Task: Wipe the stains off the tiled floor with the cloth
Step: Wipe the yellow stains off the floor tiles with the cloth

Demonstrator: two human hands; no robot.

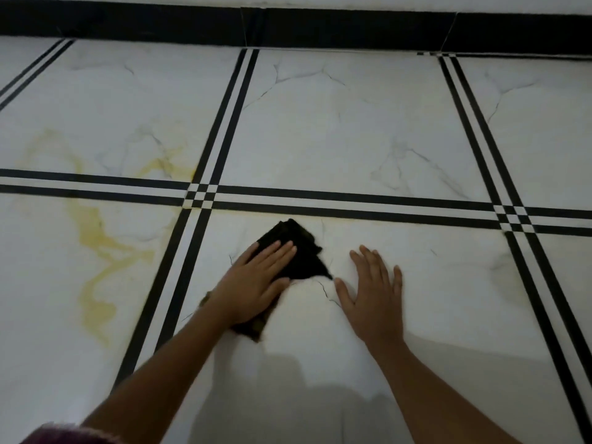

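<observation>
A black cloth [301, 251] lies flat on the white marble-look tiled floor [336, 129], just below a black double stripe. My left hand [256, 283] presses flat on the cloth with the fingers stretched out, covering its lower half. My right hand [374, 290] rests palm down on the bare tile just right of the cloth, fingers spread, holding nothing. A yellow stain [96, 245] runs in streaks across the two tiles on the left, and a thinner yellow streak [166, 166] sits near the stripe crossing.
Black double stripes [352, 205] divide the floor into large squares. A black skirting band [288, 27] runs along the wall at the top. A faint grey smudge [503, 267] marks the tile at the right. A dark red sleeve [64, 435] shows at the bottom left.
</observation>
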